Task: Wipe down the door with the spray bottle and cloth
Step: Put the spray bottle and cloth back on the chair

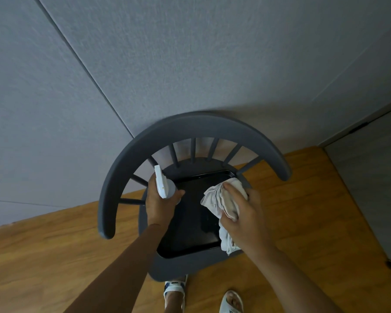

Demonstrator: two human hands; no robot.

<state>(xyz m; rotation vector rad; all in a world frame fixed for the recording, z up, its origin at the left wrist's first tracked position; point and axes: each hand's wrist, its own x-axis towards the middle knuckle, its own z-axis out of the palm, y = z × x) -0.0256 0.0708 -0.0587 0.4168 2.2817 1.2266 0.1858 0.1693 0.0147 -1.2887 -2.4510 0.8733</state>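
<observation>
1. Head view: I am watching the left hand (159,205) gripping the spray bottle (165,185) and the right hand (242,213) pinching the cloth (215,199), both over a black tray (203,177) on a chair (190,125).
2. The door (370,172) is waiting at the right, so I am guessing wiping is not started.

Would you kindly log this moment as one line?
left hand: grips spray bottle | right hand: holds cloth | both over tray on chair
</observation>
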